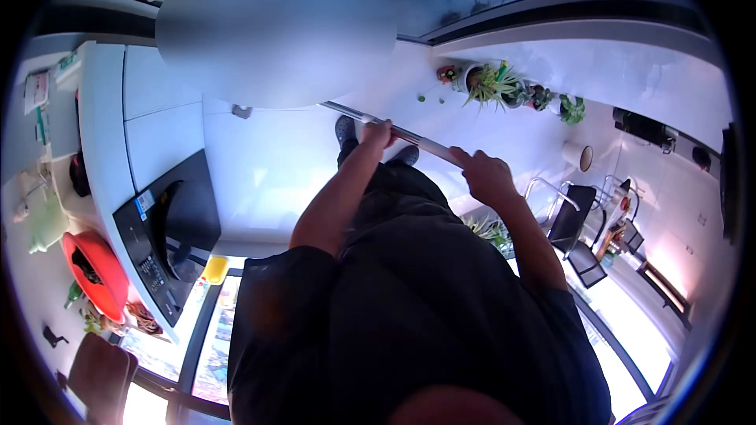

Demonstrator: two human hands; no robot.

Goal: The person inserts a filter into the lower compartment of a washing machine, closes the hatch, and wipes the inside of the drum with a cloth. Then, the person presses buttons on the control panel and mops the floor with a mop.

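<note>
A long silver-and-white pole (409,137) slants across in front of my body, over the pale floor. My left hand (379,134) is closed around its middle part, while my right hand (483,174) wraps the near end, on the right. The far end runs up to the left under a large blurred oval patch, so what it carries is hidden. Below the pole, my feet show in dark perforated clogs (345,131).
Several potted plants (492,85) line the wall at the upper right. A whitish bucket-like container (577,156) and a black-seated metal chair (572,217) stand right. On the left are white cabinets (161,130), a black appliance (189,208) and a red basin (106,279).
</note>
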